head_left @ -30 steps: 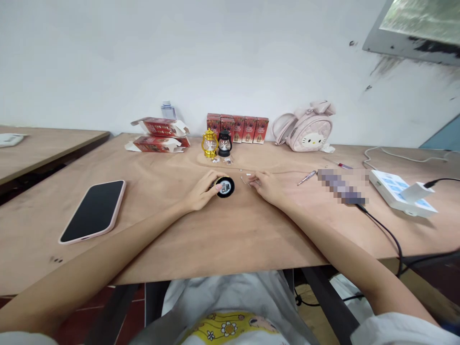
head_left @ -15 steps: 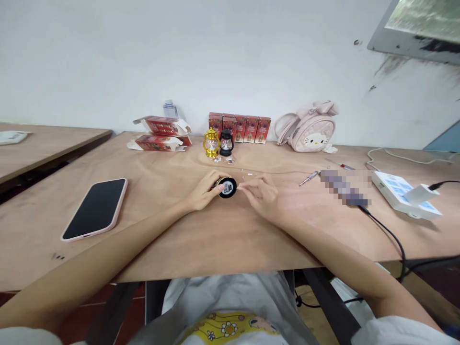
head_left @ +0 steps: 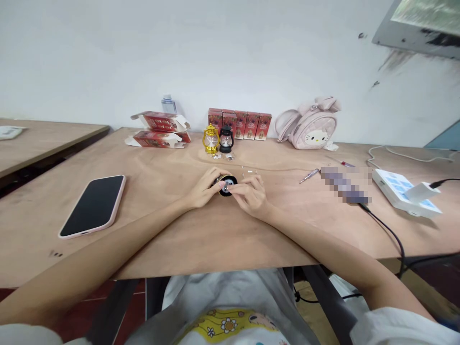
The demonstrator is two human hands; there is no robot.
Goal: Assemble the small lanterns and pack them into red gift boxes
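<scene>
My left hand (head_left: 204,190) is wrapped round what looks like a small lantern (head_left: 232,191), tipped so that its round black-rimmed base faces me. A gold edge shows beside the fingers, and most of its body is hidden by the hand. My left thumb rests on the pale centre of the base. With thumb and forefinger pinched together, my right hand (head_left: 253,196) is at the centre of the same base; whatever is in the pinch is too small to make out. Tiny white and metal bits (head_left: 250,172) lie just beyond the hands.
Behind stand a gold lantern (head_left: 211,140), a black lantern (head_left: 226,140) and several red boxes (head_left: 251,125). Opened cartons (head_left: 158,139) lie left of them. A phone (head_left: 94,206) is at left; a pink bag (head_left: 316,132), a screwdriver (head_left: 309,176) and a power strip (head_left: 404,194) are at right.
My right hand has moved left, from beside the lantern's base onto its centre. My left hand keeps its hold on the lantern. The view has shifted slightly.
</scene>
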